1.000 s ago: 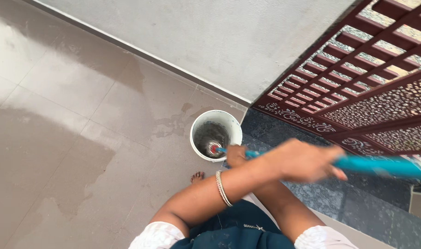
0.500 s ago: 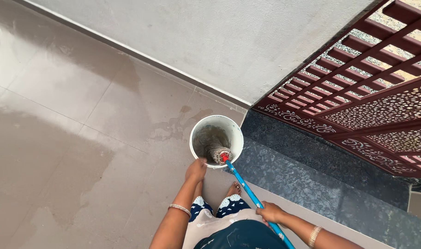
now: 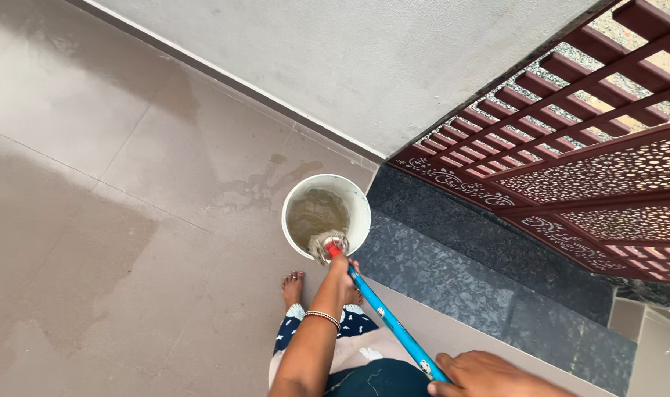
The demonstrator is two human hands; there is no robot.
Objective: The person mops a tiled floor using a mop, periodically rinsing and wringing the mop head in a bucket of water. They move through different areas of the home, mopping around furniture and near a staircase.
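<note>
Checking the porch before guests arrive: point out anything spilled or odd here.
Wet streaks and a dark damp patch mark the floor tiles beside the white bucket, which holds murky water. The left hand grips the blue mop handle low down and the right hand higher up. Nothing looks damaged.

Floor tiles (image 3: 92, 220) left of the hands: grey-brown, large, with damp patches and a water stain. Pale wall (image 3: 335, 59) beyond them, meeting the floor along a thin skirting line. Dark speckled stone step (image 3: 482, 272) to their right, beneath a maroon patterned gate (image 3: 585, 147).
</note>
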